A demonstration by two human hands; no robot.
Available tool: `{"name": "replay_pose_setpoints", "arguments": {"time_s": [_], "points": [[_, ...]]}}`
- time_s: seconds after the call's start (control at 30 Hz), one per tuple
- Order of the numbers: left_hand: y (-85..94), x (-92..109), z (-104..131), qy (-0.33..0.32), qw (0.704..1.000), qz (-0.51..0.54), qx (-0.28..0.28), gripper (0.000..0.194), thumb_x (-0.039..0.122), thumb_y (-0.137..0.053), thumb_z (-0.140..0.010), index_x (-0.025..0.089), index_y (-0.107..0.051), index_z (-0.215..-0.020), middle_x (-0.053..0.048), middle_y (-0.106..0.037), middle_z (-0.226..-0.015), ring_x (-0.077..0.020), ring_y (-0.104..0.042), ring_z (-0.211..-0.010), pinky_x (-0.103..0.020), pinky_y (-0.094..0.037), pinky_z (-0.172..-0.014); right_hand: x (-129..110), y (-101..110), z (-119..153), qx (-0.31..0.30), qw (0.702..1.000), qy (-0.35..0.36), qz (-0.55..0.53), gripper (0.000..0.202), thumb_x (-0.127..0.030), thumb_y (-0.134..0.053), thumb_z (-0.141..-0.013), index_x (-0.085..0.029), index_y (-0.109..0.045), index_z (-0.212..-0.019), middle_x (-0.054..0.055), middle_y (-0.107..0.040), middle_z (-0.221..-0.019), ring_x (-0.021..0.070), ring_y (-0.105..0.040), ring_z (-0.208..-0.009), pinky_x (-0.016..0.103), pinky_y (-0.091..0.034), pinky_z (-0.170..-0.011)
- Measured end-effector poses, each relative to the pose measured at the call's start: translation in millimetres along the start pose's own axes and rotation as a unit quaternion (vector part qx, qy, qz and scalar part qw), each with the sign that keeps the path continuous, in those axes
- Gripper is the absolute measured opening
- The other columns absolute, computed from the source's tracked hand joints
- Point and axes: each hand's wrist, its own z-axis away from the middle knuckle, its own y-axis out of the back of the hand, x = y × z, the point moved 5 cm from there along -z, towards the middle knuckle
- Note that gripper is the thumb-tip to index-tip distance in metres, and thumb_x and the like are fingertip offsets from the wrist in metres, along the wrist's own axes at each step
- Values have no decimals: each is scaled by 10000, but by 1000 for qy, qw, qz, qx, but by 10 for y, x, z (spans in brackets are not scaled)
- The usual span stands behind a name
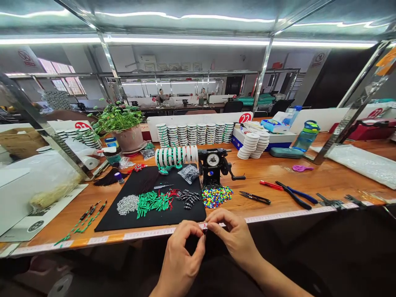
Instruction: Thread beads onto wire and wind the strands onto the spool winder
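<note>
My left hand (186, 252) and my right hand (232, 232) meet just in front of the table's front edge, thumb and forefinger pinched on each. Something tiny with a bit of red seems to lie between the fingertips, too small to name. Right behind them is the black mat (108, 218), bearing green tube pieces (153, 203), silver beads (127, 205), red pieces (173, 193) and black beads (188, 198). Beside the mat is a heap of multicoloured beads (217, 196). A black hand-crank winder (213, 165) with a counter dial stands behind, white spools (176, 156) on its shaft.
Tweezers (255, 198), blue-handled pliers (295, 194) and a red pen-like tool (271, 185) lie to the right. Green-and-black strands (89, 216) rest at left. Stacked spools (194, 134), a potted plant (126, 134) and a water bottle (306, 136) stand farther back. Metal posts (264, 76) frame the bench.
</note>
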Motion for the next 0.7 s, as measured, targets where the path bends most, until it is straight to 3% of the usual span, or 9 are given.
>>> {"name": "replay_pose_setpoints", "arguments": {"time_s": [0.07, 0.13, 0.23, 0.33, 0.53, 0.7], "points": [[4, 7, 9, -1, 1000, 0, 3, 139, 265, -564, -935, 219, -582, -805, -18, -652, -940, -173, -634, -896, -288, -491, -818, -19, -18, 2, 3, 997, 48, 68, 202, -337, -684, -926, -193, -689, -785, 17, -721, -788, 157, -675, -754, 256, -501, -714], [17, 22, 9, -4, 1000, -7, 6, 146, 271, -569, -934, 219, -582, -798, -17, -641, -934, -171, -631, -886, -286, -490, -808, -105, -41, -3, 6, 978, 148, 147, 145, -268, -661, -947, -189, -683, -826, 12, -723, -776, 150, -672, -727, 251, -495, -687], [85, 73, -66, -17, 999, -31, 18, 144, 268, -562, -936, 220, -592, -804, -22, -624, -939, -175, -622, -888, -295, -491, -808, -314, -98, -56, 8, 898, 347, 270, 65, -158, -627, -957, -174, -660, -903, 32, -732, -824, 154, -663, -752, 275, -484, -722], [240, 191, -308, -57, 994, -81, 52, 125, 245, -563, -924, 218, -604, -809, -37, -615, -964, -195, -610, -923, -324, -484, -832, -490, -136, -318, -5, 827, 447, 342, 59, -127, -591, -971, -160, -638, -961, 48, -738, -861, 161, -663, -782, 299, -472, -752], [607, 545, -1180, -154, 947, -223, 171, 41, 188, -633, -871, 205, -640, -835, -54, -630, -988, -241, -582, -968, -404, -426, -876, -817, -86, -1317, 33, 786, 470, 399, 174, -211, -547, -1011, -165, -651, -879, 42, -721, -801, 171, -650, -762, 307, -443, -732], [650, 633, -1728, -153, 917, -306, 202, 43, 173, -648, -860, 199, -638, -828, -51, -647, -968, -260, -581, -965, -414, -399, -856, -817, -36, -1996, 36, 822, 395, 409, 168, -215, -618, -971, -169, -665, -817, 31, -723, -778, 170, -649, -735, 289, -430, -706]]}}
